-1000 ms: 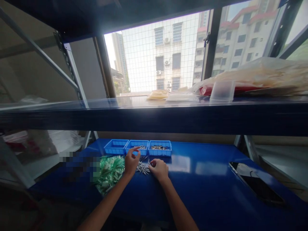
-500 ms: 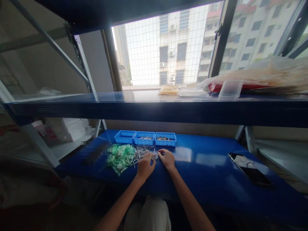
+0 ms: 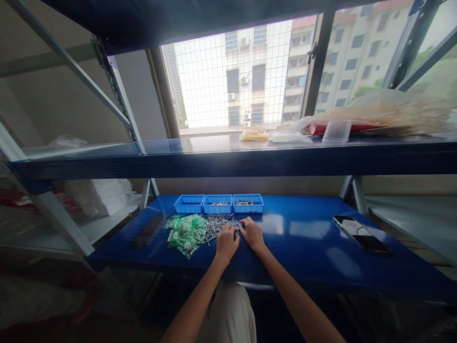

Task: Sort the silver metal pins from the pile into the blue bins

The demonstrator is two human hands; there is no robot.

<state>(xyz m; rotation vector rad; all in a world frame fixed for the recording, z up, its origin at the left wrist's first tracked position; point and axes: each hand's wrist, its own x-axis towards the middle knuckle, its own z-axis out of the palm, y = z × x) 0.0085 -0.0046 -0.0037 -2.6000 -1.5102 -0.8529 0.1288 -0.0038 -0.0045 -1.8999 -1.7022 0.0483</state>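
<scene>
A pile of thin, nail-like metal pieces (image 3: 214, 226) lies on the blue tabletop. My left hand (image 3: 227, 242) rests at the pile's right side, fingers curled down and closed over the near pieces. Close beside it, my right hand (image 3: 253, 233) has its thumb and fingers bent together at the pile's right end. Whatever sits between the fingertips of either hand is too small to make out. Left of the pile is a crumpled green plastic bag (image 3: 187, 233). Behind it stand three blue bins: a left bin (image 3: 189, 209), a middle bin (image 3: 217, 209) and a right bin (image 3: 247, 208), the latter two holding small thin pieces.
A phone (image 3: 362, 234) lies on the table (image 3: 303, 257) at the right. Above the bins runs a blue shelf (image 3: 228, 163) bearing a clear plastic cup (image 3: 336, 132) and plastic bags (image 3: 389, 116). Metal uprights stand on both sides.
My left hand has come nearer to my right, and its fingers look more curled. The right hand stays at the pile's right end. My view has shifted slightly.
</scene>
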